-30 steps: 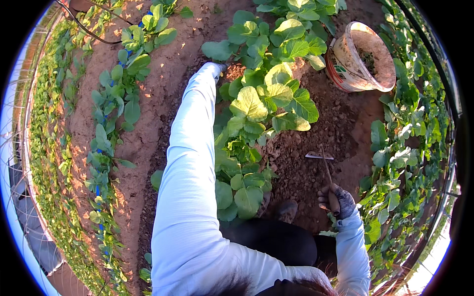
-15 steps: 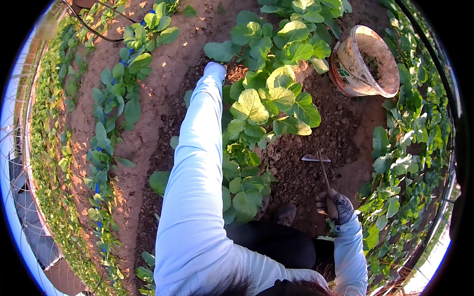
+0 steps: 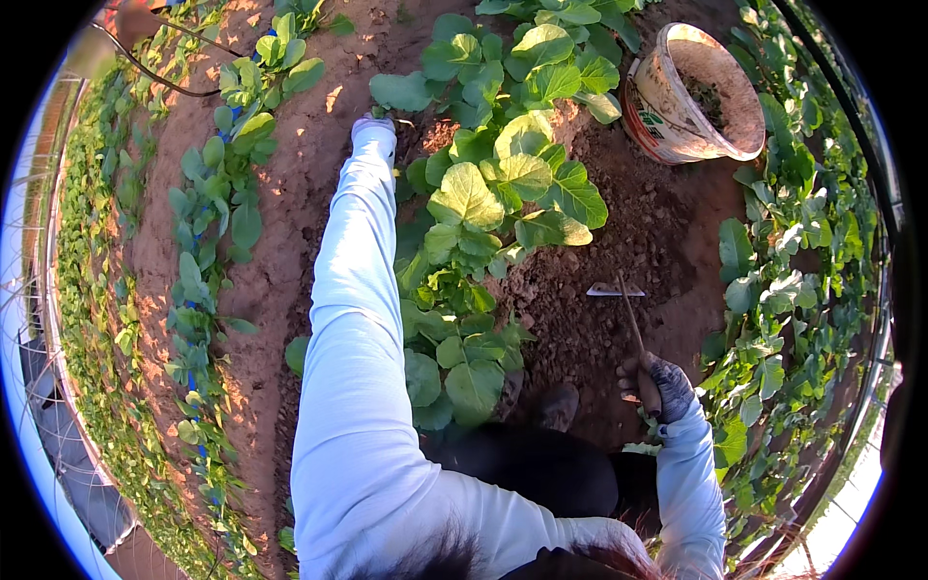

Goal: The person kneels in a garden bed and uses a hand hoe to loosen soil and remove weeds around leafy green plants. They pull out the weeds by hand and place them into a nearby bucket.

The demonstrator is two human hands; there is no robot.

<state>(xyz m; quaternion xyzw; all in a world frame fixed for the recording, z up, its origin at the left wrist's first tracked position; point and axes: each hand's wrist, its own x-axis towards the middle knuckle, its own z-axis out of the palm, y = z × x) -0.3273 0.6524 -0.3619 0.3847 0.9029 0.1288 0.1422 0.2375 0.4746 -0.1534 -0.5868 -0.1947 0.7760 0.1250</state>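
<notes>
My left arm stretches far forward along the left side of a row of leafy green plants (image 3: 474, 198). At its end my left hand (image 3: 372, 127) is low over the soil, looking closed; its fingers are mostly hidden. A bit of green and a thin pale strand show beside it, but I cannot make out what it holds. In a dark, soiled glove, my right hand (image 3: 667, 387) is wrapped round the wooden handle of a small hand hoe (image 3: 633, 324). The hoe's flat metal blade rests at the loose soil right of the plants.
A dirty white bucket (image 3: 691, 101) with some plant bits inside stands tilted at the far right. Another leafy row (image 3: 773, 280) runs along the right. To the left, plants (image 3: 198, 280) grow along a blue line. My shoe (image 3: 558, 406) is on the soil near my knees.
My left hand has moved left, away from the plant stems, and a pale strand now shows beside it. The view has shifted slightly; my right hand keeps the hoe in nearly the same place.
</notes>
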